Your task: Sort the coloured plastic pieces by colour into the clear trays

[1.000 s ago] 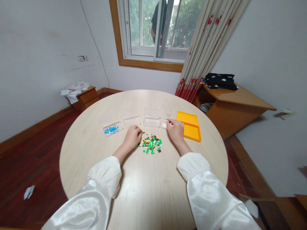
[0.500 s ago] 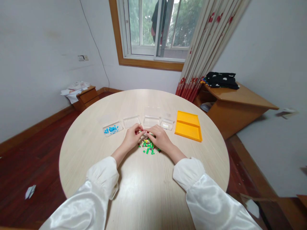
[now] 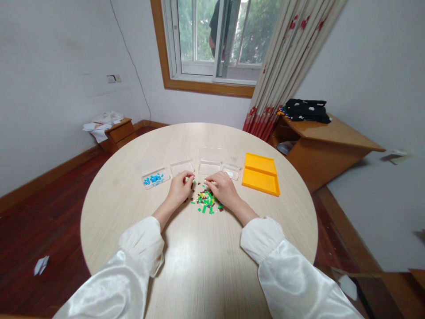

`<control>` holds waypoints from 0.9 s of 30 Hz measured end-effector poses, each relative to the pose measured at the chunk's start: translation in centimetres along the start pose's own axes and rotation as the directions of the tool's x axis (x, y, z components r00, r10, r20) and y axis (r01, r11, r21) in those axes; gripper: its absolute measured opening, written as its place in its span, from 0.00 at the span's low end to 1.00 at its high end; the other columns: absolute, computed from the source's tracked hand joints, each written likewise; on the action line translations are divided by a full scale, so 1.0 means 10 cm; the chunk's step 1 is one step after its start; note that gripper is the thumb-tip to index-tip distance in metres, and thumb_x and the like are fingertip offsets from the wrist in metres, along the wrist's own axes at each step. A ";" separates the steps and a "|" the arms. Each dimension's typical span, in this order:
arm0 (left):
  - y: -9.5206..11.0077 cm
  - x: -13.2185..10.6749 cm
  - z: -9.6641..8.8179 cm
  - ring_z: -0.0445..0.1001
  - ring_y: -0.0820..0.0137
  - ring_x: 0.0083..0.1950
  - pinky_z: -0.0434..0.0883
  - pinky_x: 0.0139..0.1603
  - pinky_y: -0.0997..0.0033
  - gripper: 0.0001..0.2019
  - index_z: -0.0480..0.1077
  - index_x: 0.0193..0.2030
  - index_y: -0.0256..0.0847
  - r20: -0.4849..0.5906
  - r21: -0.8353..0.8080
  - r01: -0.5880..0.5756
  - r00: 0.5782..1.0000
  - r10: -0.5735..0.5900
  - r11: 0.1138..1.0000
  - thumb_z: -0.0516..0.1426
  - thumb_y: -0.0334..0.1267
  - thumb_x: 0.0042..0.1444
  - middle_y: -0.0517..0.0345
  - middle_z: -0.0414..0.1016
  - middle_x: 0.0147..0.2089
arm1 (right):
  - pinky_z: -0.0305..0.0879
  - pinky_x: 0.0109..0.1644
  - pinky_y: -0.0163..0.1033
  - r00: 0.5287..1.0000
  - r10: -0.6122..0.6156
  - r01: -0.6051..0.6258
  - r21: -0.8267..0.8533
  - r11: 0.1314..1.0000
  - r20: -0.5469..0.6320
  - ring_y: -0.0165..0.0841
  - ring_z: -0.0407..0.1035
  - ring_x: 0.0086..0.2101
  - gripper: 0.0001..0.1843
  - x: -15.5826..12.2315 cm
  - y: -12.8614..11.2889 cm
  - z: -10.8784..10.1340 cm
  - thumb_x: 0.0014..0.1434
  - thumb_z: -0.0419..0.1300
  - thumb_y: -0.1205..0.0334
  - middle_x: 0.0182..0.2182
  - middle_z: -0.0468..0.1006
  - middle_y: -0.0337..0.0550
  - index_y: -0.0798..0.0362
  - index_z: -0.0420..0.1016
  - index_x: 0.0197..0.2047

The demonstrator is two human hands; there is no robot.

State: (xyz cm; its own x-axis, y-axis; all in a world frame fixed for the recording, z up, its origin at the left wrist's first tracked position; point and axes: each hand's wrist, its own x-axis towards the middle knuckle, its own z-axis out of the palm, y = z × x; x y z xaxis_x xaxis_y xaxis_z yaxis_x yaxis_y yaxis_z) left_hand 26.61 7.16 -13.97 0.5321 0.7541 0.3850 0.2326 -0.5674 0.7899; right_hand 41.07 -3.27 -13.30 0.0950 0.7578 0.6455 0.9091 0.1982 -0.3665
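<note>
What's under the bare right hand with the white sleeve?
Beside the right hand, small green, brown and yellow plastic bricks show on the pale, round, wood-grained table. Anything directly beneath the hand is covered, so I can't tell.

Can't tell if left hand (image 3: 179, 188) or right hand (image 3: 224, 190) pinches anything, fingertips too small for me. Right hand hides part of the toy-brick pile (image 3: 205, 202). Both white satin sleeves (image 3: 285, 257) run off my bottom edge.
</note>
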 end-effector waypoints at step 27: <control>0.03 -0.11 -0.12 0.61 0.58 0.46 0.56 0.45 0.55 0.15 0.74 0.41 0.42 0.372 0.537 -0.288 0.924 0.083 0.793 0.47 0.44 0.59 0.50 0.72 0.51 | 0.48 0.45 0.46 0.869 0.418 -0.493 -0.408 0.768 -0.264 0.40 0.62 0.37 0.15 -0.06 0.50 -0.25 0.59 0.51 0.60 0.33 0.78 0.50 0.54 0.78 0.39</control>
State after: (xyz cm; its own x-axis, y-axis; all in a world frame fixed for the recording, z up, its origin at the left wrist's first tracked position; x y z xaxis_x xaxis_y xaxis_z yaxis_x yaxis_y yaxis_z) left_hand 25.09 6.56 -13.52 0.8143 0.5266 0.2441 0.4685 -0.8446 0.2593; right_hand 46.57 -4.28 -13.88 0.5698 0.5777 0.5845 0.8170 -0.4750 -0.3269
